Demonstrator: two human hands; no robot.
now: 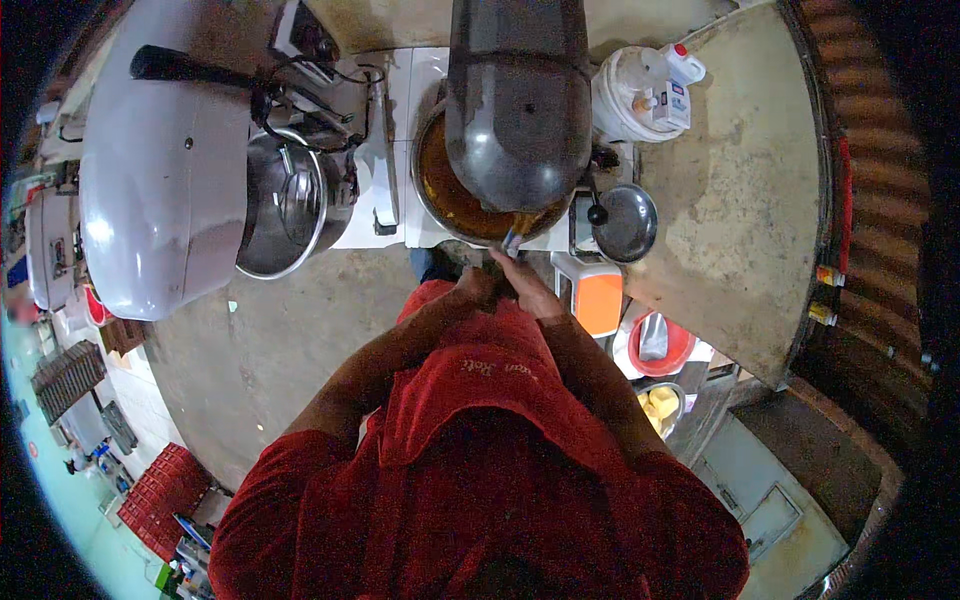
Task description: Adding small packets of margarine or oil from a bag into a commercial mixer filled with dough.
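Note:
In front of me stands a stand mixer [520,130] with a dark grey head over a large metal bowl [419,200]. Brown, wet-looking batter [440,185] fills the bowl's visible part; the mixer head hides the rest. At the bowl's near rim my right hand [532,288] grips a slim white-and-blue tool [513,242], whose tan end reaches over the batter. Its exact kind is too small to make out. My left hand [478,286] is beside it, in front of my red apron, with fingers curled; what they hold, if anything, is hidden.
To the left stands a white mixer [165,190] with a steel bowl [320,215]. A white bucket [610,105] carrying bottles and a round dark pan [628,225] are at the right. An orange-and-white container [598,300] and a red basin [675,345] sit nearer, below the worktop.

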